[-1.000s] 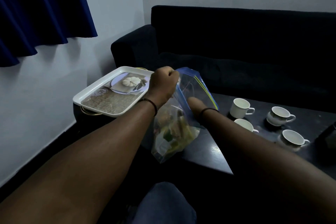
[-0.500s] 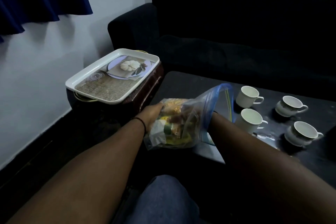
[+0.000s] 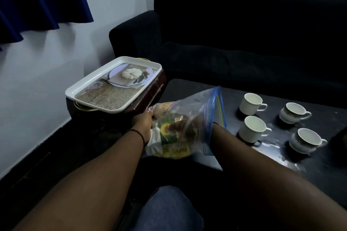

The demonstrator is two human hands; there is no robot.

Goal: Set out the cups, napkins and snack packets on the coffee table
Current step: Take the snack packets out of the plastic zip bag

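A clear zip bag [image 3: 189, 116] with a blue seal lies on its side at the near left corner of the dark coffee table [image 3: 189, 88]. Snack packets [image 3: 169, 133], green and yellow, fill it. My left hand [image 3: 143, 124] holds the bag's closed bottom end. My right hand [image 3: 191, 130] is inside the bag through its open mouth, seen dimly through the plastic; whether it grips a packet I cannot tell. Several white cups stand on the table to the right, among them two plain cups [image 3: 251, 103] [image 3: 252, 128] and two patterned ones [image 3: 293, 112] [image 3: 307, 139].
A white tray [image 3: 84, 90] with a printed picture rests on a dark red stool left of the table. A black sofa [image 3: 244, 43] runs behind. A blue curtain [image 3: 37, 0] hangs at the upper left. My knee [image 3: 169, 210] is below.
The bag went from held upright by its mouth to lying on its side, low at the table corner. My left hand shifted to its bottom end; my right hand went deeper inside.
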